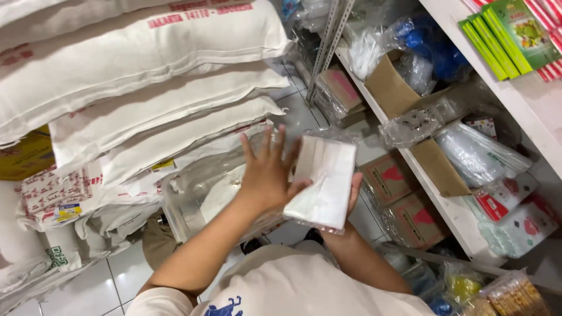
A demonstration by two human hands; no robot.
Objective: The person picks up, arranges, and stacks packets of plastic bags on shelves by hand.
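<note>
Our grip is both hands: our left hand and right hand clasp a white wrapped packet, between stacked sacks and a crowded shelf, over narrow tiled floor.

- The packet in the hands is white, in clear wrap.
- The stacked sacks are white with red print.
- The booklets at the shelf's top right corner are green.
- The boxes under the shelf are brown with red marks.
- The floor tiles are white.
</note>
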